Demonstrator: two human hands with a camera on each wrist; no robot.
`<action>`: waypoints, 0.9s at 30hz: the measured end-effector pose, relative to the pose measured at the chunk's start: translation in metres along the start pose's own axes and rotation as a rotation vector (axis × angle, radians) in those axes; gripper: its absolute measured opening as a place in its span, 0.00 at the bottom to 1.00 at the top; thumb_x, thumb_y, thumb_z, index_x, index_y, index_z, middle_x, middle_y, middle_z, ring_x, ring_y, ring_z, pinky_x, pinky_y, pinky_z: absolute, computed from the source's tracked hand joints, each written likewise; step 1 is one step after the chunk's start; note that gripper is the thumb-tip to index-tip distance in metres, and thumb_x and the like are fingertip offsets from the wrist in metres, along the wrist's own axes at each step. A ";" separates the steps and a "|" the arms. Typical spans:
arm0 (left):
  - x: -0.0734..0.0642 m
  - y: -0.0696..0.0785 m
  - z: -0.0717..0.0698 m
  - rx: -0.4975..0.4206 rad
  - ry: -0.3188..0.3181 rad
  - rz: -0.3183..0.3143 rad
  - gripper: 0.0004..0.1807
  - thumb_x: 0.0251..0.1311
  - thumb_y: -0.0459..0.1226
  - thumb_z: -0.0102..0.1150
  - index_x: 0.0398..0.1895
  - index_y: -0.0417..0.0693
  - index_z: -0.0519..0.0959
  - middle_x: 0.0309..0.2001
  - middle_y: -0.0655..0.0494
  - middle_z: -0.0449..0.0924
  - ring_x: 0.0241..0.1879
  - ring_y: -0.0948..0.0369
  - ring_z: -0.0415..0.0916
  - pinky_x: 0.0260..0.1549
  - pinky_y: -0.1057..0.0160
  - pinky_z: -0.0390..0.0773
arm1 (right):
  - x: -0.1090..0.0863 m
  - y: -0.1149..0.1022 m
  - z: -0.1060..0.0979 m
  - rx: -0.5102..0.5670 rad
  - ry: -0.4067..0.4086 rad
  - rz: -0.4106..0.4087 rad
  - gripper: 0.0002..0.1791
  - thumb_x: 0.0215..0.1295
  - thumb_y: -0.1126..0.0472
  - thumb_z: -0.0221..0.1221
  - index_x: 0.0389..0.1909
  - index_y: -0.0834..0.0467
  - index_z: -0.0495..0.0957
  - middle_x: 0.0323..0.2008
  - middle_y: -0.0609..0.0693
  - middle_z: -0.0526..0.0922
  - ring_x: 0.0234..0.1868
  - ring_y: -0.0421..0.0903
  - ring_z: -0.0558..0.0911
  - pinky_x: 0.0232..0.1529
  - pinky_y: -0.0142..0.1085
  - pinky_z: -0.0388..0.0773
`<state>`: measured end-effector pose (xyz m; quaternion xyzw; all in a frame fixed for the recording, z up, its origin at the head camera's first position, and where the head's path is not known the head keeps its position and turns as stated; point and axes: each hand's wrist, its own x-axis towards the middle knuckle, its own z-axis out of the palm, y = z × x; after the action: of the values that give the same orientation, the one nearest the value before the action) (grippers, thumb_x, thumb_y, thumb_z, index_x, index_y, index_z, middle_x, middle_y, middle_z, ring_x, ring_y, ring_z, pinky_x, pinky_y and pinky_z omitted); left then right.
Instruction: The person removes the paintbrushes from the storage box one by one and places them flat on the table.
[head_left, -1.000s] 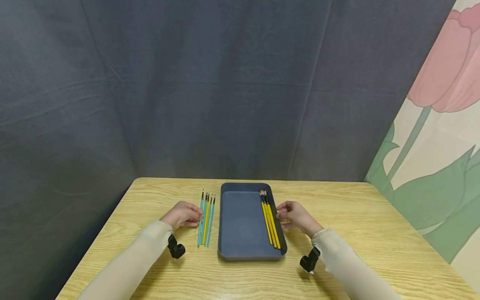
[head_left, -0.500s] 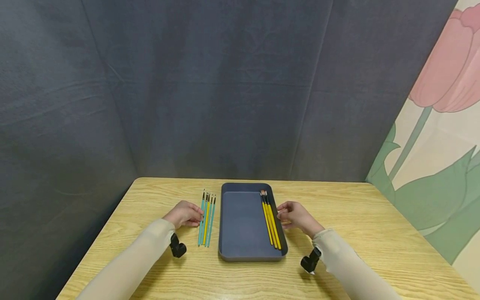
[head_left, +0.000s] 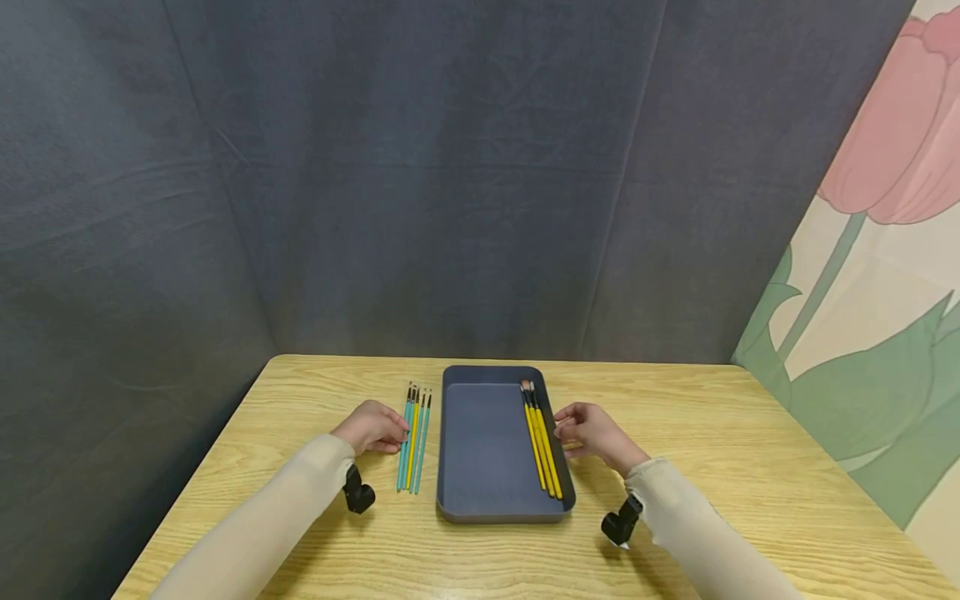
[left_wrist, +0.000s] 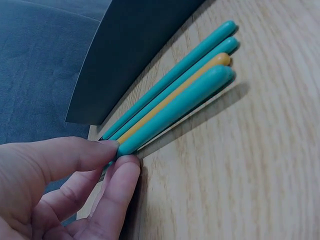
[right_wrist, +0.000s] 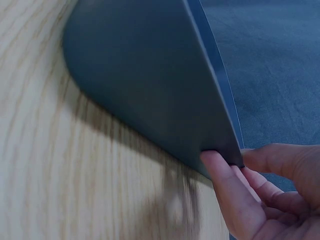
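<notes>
1. Take twelve o'clock as straight away from the person. The left hand (head_left: 372,427), at nine o'clock of the tray (head_left: 480,454), pinches the outermost teal brush (left_wrist: 175,111) along its handle, fingers narrowed on it; whether it is raised off the counter I cannot tell.
2. Close beside it, toward three o'clock, lie other teal brushes (head_left: 423,442) and one yellow brush (head_left: 413,442), bristles toward twelve, handle ends toward six.
3. The right hand (head_left: 592,433), at three o'clock of the tray, grips its wall, with the thumb at the rim and fingers against the outer face.
4. Inside the tray, yellow-handled brushes (head_left: 546,442) lie along the three o'clock side, tips toward half past eleven.
5. The brushes should prove light and stiff, their smooth round handles apt to roll or slip; the bristles look the delicate part. Mid-handle seems the best place to hold.
6. The tray looks rigid and fairly light, best steadied by its wall.
7. The counter (head_left: 712,433) is pale and wood-grained, flat, with rounded far corners.
8. Behind it, at twelve, hangs a dark blue-grey curtain (head_left: 450,167); toward two, a wall hanging (head_left: 877,158) shows a pink tulip.
</notes>
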<state>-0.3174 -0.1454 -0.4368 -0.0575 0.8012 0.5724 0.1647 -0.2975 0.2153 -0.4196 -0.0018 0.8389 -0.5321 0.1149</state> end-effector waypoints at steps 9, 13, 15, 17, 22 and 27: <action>0.000 0.003 0.002 0.041 0.015 -0.017 0.07 0.52 0.22 0.62 0.36 0.30 0.81 0.26 0.48 0.83 0.18 0.63 0.75 0.21 0.68 0.81 | -0.001 -0.001 0.000 0.005 0.001 0.002 0.14 0.67 0.73 0.54 0.51 0.73 0.69 0.38 0.60 0.79 0.34 0.45 0.80 0.35 0.42 0.86; -0.001 0.004 0.003 0.058 0.007 -0.012 0.08 0.53 0.21 0.61 0.38 0.30 0.81 0.26 0.48 0.82 0.18 0.63 0.75 0.21 0.68 0.81 | 0.000 0.000 0.001 0.008 0.004 0.000 0.14 0.66 0.74 0.54 0.51 0.73 0.69 0.37 0.59 0.79 0.33 0.45 0.80 0.34 0.41 0.86; -0.002 0.005 0.003 0.065 0.008 -0.014 0.08 0.53 0.21 0.61 0.37 0.30 0.80 0.27 0.47 0.82 0.19 0.62 0.75 0.20 0.68 0.81 | 0.000 0.000 0.001 0.003 0.007 0.001 0.14 0.66 0.74 0.54 0.51 0.73 0.69 0.37 0.59 0.79 0.33 0.45 0.80 0.34 0.41 0.86; -0.001 0.005 0.003 0.076 0.009 -0.017 0.07 0.53 0.21 0.61 0.36 0.30 0.80 0.27 0.47 0.81 0.18 0.62 0.74 0.20 0.68 0.81 | 0.001 0.000 0.002 0.007 0.015 0.008 0.13 0.66 0.74 0.54 0.50 0.72 0.70 0.37 0.58 0.79 0.33 0.45 0.80 0.34 0.41 0.86; 0.002 0.003 0.003 0.089 0.019 -0.019 0.06 0.52 0.20 0.61 0.34 0.30 0.80 0.27 0.46 0.81 0.18 0.62 0.74 0.19 0.68 0.80 | 0.001 0.000 0.002 0.009 0.013 0.016 0.13 0.66 0.74 0.54 0.51 0.72 0.70 0.37 0.58 0.78 0.34 0.45 0.80 0.36 0.43 0.86; 0.004 0.001 0.005 0.094 0.033 -0.017 0.07 0.52 0.20 0.60 0.34 0.31 0.81 0.28 0.45 0.82 0.19 0.62 0.74 0.19 0.68 0.80 | 0.001 0.001 0.002 0.006 0.006 0.012 0.14 0.67 0.73 0.54 0.51 0.73 0.69 0.37 0.59 0.78 0.34 0.46 0.80 0.37 0.45 0.86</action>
<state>-0.3207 -0.1398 -0.4388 -0.0657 0.8293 0.5317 0.1587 -0.2977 0.2144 -0.4218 0.0054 0.8375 -0.5341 0.1155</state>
